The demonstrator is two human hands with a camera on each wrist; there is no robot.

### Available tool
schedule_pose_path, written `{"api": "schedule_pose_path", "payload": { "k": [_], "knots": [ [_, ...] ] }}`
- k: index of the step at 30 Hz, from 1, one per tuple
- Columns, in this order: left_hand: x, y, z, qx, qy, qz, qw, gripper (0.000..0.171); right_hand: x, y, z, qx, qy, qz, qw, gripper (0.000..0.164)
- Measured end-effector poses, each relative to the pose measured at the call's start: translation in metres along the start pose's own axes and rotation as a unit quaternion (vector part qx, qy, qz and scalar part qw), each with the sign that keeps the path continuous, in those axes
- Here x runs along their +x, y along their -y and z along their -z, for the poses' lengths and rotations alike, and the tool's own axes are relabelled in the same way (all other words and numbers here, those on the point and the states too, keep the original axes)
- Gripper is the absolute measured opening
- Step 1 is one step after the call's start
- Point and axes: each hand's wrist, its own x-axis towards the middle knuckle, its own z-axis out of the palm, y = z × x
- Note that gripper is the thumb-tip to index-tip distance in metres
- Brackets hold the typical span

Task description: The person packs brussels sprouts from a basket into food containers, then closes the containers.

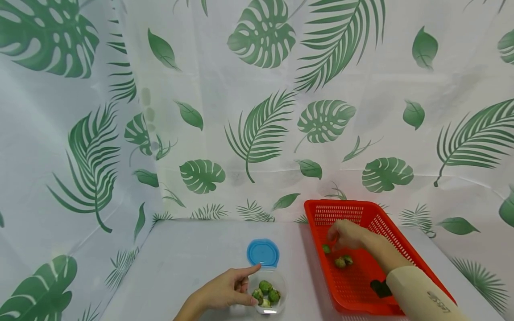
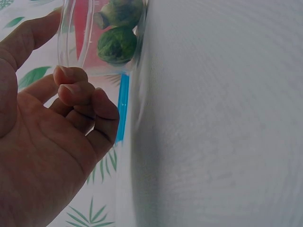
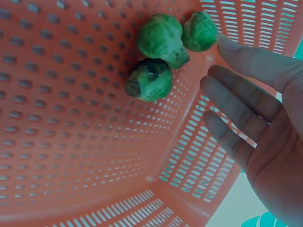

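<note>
My left hand (image 1: 225, 290) is at the left side of a small clear plastic container (image 1: 284, 285), its thumb and index finger spread around the rim. The other fingers curl beside the wall. Inside sit several Brussels sprouts (image 1: 265, 286), seen through the side in the left wrist view. The blue lid (image 1: 263, 253) is flipped back behind the container. My right hand (image 1: 348, 235) reaches down into a red basket (image 1: 333, 290), with its fingers loosely bent and nothing between them. In the right wrist view the thumb tip is right beside one Brussels sprout (image 3: 200, 31); two more (image 3: 150, 80) lie next to it.
The basket has perforated walls and stands right of the container, close to the back wall. A dark object (image 1: 380, 289) shows under the right sleeve (image 1: 421, 292). White sheeting with green leaf prints (image 1: 257, 129) rises behind and left of the white table (image 1: 180, 249).
</note>
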Motion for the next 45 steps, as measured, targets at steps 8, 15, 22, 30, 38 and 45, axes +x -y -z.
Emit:
{"api": "schedule_pose_path", "payload": {
  "k": [8, 15, 22, 30, 38, 45],
  "knots": [
    [-0.001, 0.000, 0.000, -0.009, 0.001, -0.007, 0.9999, 0.079, 0.002, -0.007, -0.005, 0.016, 0.005, 0.021, 1.000, 0.022],
    [0.000, 0.004, 0.001, -0.005, 0.006, -0.017, 0.9998, 0.081, 0.004, -0.013, -0.006, 0.042, 0.007, 0.040, 0.998, 0.023],
    [-0.001, 0.005, 0.001, 0.000, 0.007, -0.017, 0.9998, 0.081, 0.004, -0.015, -0.007, 0.051, 0.008, 0.046, 0.998, 0.022],
    [-0.001, 0.003, 0.000, -0.003, 0.004, -0.006, 1.0000, 0.080, 0.004, -0.014, -0.008, 0.069, 0.017, 0.042, 0.997, 0.022],
    [-0.001, -0.001, 0.000, -0.001, 0.001, -0.003, 1.0000, 0.078, 0.004, -0.017, -0.010, 0.081, 0.029, 0.044, 0.995, 0.026],
    [-0.001, 0.000, 0.000, 0.003, -0.001, -0.006, 1.0000, 0.079, 0.003, -0.017, -0.010, 0.078, 0.036, 0.057, 0.995, 0.027]
  ]
}}
